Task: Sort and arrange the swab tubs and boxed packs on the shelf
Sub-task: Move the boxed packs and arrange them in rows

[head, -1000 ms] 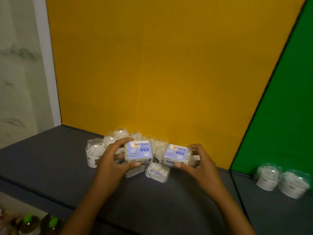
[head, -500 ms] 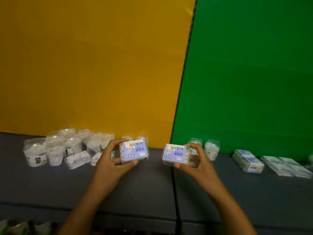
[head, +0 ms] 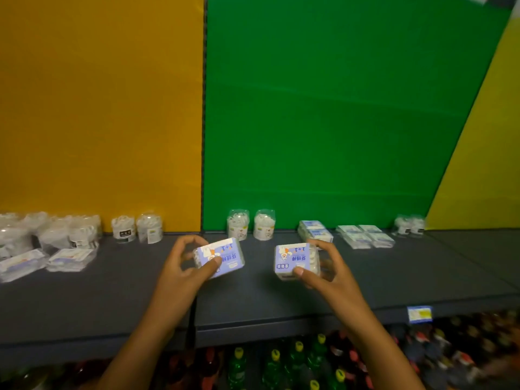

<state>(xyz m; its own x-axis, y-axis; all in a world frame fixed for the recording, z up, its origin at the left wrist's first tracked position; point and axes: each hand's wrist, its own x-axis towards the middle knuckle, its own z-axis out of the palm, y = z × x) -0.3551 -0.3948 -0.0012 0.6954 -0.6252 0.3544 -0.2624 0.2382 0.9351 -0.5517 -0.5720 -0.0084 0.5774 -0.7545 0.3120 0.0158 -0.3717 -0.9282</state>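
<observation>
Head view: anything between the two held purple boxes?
Nothing: only bare shelf shows between the left box and the right box, held apart, in the head view.

View: has swung right, from the yellow wall to the green wall (head: 323, 114).
Left hand (head: 183, 266): carried its blue box (head: 221, 257) away from the tub pile; box now tilted.
Right hand (head: 329, 270): brought its box (head: 294, 260) along, further apart.

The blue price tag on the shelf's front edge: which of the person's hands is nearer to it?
Right. The right hand is up-left of the price tag; the left hand lies farther left, beyond it.
</observation>
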